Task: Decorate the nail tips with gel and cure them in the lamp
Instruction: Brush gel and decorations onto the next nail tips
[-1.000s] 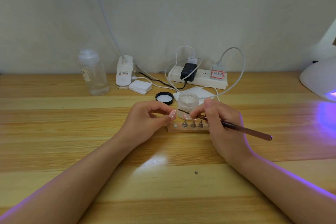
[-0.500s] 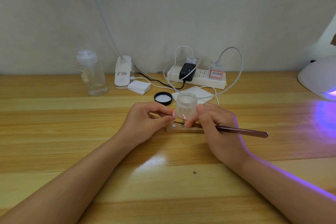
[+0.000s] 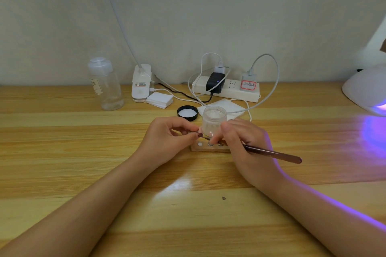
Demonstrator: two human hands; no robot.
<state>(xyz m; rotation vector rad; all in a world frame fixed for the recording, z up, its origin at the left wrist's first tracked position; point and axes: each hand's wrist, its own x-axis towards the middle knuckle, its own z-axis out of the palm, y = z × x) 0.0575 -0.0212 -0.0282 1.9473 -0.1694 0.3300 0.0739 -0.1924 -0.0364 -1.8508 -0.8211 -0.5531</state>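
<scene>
Head view: nail tip [image 3: 200, 134] is pinched in left hand [image 3: 167, 142]; brush [image 3: 271, 153] is gripped by right hand [image 3: 244, 144], bristles at the tip. Gel jar [image 3: 214, 120] sits just beyond the knuckles and could be tipped by a careless stroke.

1 head-worn view looks forward and down, close over the wooden table [image 3: 62, 152].

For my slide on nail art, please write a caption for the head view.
Right hand brings a brush to a nail tip pinched in the left hand.
</scene>
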